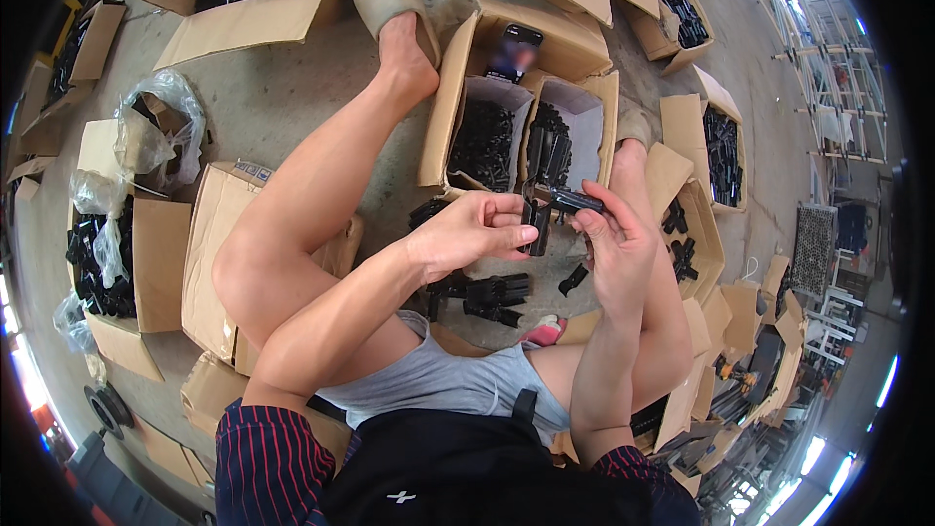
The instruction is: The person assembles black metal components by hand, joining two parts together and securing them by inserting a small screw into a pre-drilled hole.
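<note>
In front of my lap, my left hand (463,236) is closed on a black plastic part (535,230) with a long, slotted shape, pinched between thumb and fingers. My right hand (620,248) grips a second black plastic piece (578,200), short and tube-like. The two pieces meet or overlap between my hands; whether they are joined I cannot tell. Just beyond stands an open cardboard box (445,102) with two inner compartments. Small black parts (482,141) fill the left one, and longer black parts (551,151) lie in the right one.
A phone (514,52) leans inside the box's far end. Several black assemblies (497,294) lie on the floor between my legs. Open cartons of black parts stand around, including one at far left (161,263) and one at right (690,141). Metal racks (838,68) line the right side.
</note>
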`<state>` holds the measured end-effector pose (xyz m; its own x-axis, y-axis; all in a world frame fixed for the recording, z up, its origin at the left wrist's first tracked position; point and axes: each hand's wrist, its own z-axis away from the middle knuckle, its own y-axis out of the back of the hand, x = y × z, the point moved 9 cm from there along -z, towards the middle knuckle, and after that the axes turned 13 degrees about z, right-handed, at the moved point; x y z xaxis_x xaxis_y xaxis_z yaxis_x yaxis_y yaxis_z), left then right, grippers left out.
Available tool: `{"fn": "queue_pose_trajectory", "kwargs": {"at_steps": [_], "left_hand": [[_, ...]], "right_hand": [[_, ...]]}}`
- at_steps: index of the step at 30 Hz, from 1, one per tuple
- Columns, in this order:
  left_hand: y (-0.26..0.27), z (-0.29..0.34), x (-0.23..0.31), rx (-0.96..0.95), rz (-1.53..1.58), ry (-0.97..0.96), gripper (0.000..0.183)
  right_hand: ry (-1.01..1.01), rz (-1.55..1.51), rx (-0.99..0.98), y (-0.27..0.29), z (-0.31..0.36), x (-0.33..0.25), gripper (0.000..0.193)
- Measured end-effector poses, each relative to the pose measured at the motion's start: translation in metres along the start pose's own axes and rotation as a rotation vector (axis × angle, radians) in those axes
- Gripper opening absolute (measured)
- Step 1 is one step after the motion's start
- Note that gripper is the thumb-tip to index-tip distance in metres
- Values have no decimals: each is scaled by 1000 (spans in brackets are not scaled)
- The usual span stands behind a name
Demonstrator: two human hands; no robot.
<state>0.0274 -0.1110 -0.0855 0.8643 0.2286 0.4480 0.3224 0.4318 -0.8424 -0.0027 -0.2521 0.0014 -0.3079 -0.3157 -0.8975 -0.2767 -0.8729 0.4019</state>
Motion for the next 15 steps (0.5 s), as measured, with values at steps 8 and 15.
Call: {"fn": "queue_pose_trajectory", "kwargs": {"at_steps": [8,15], "left_hand": [[4,1,-1,15,-15,-29,25],[7,2,9,76,-217,-169,29]], "right_hand": [[100,-30,24,-2,2,8,34],[71,-90,69,-11,1,8,38]]}}
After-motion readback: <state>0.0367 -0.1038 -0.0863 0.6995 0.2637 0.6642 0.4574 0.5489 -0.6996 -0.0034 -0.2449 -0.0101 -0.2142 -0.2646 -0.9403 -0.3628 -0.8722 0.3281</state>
